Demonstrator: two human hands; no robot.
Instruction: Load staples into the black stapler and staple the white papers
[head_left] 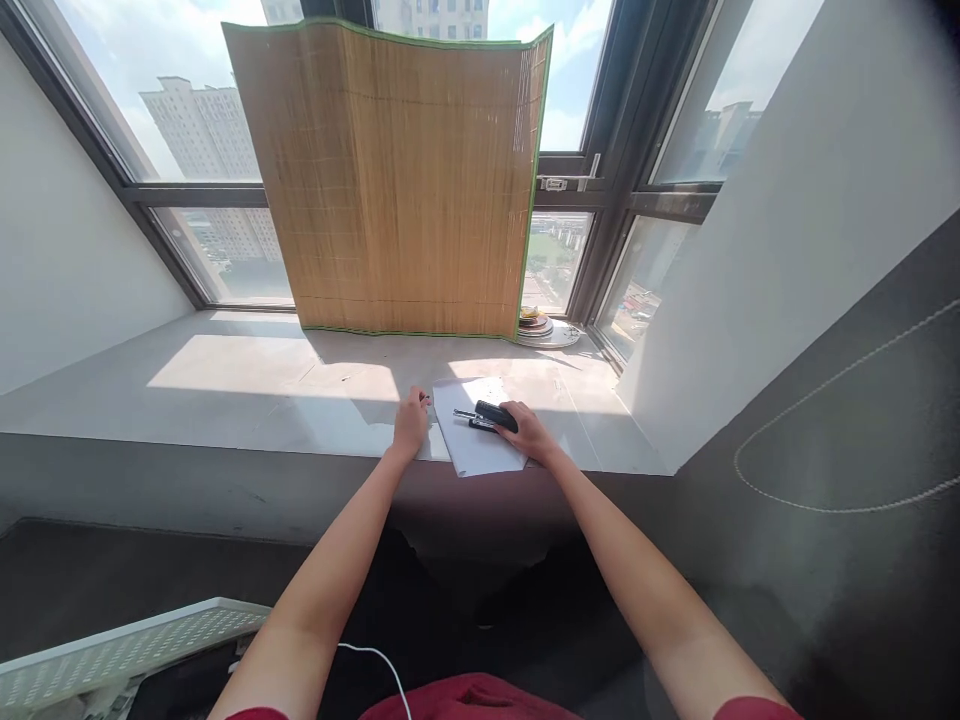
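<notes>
My right hand grips the back end of a black stapler. The stapler's jaws point left and stand apart, with a silver metal strip showing between or beside them. Beneath it lies white paper, near the front edge of the sill. Left of the paper, my left hand is closed in a pinch. A small dark bit shows at its fingertips, too small to name.
The pale window sill carries patches of sunlight. A bamboo mat with green edging stands against the window. Stacked plates sit at its right. A white perforated basket is low at the left, near a white cable.
</notes>
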